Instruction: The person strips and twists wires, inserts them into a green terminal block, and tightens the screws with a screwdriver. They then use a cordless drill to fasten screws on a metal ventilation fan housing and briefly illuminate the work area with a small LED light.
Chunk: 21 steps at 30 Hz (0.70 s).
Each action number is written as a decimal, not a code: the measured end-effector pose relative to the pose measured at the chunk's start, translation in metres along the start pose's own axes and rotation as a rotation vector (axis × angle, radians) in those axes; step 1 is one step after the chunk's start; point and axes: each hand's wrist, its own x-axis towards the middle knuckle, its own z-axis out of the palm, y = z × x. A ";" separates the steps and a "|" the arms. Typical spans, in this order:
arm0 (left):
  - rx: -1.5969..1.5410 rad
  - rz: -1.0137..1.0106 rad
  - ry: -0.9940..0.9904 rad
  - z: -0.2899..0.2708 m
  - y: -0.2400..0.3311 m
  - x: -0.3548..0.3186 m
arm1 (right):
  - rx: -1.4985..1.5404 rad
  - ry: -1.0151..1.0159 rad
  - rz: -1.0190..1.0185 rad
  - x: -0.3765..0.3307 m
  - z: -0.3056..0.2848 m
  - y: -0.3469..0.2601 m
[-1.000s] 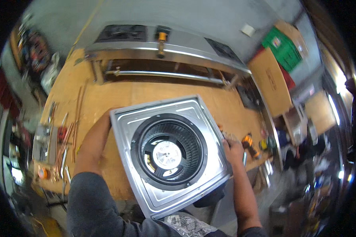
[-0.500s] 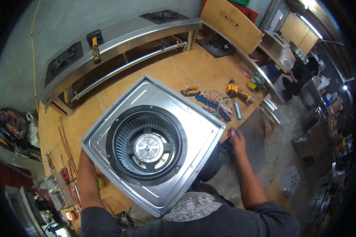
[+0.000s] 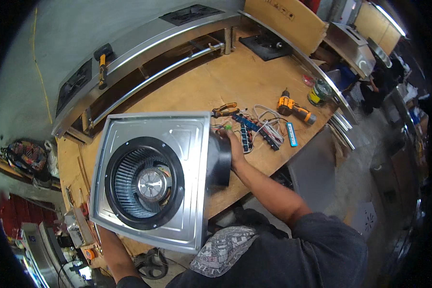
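Note:
A square sheet-metal blower (image 3: 189, 177) with a round black inlet ring stands tilted before me, its ribbed fan wheel (image 3: 125, 180) and motor hub facing up toward me. On its right side a black outlet collar (image 3: 221, 165) sticks out. My right hand (image 3: 233, 149) grips the blower's far right side by this collar; its fingertips partly disappear behind it. My left forearm (image 3: 114, 252) reaches to the lower left corner, where the casing hides the fingers of my left hand. Just beyond the right hand lie black-and-orange pliers (image 3: 224, 110) and blue terminal strips (image 3: 248, 129) with wires.
An orange cordless drill (image 3: 294, 108), a blue box (image 3: 292, 134) and a jar (image 3: 319, 92) occupy the wooden table's right side. A long steel burner stand (image 3: 139, 48) with a mallet (image 3: 102, 65) on it spans the back. Copper rods and tools lie at the left edge.
The blower has turned, its right side now swung round to show the outlet collar, and shifted left. My right hand, formerly apart from it at the right, has taken hold of that side.

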 end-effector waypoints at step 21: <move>0.361 -0.026 0.112 0.034 -0.040 -0.041 | -0.488 -0.303 0.264 0.200 0.035 -0.056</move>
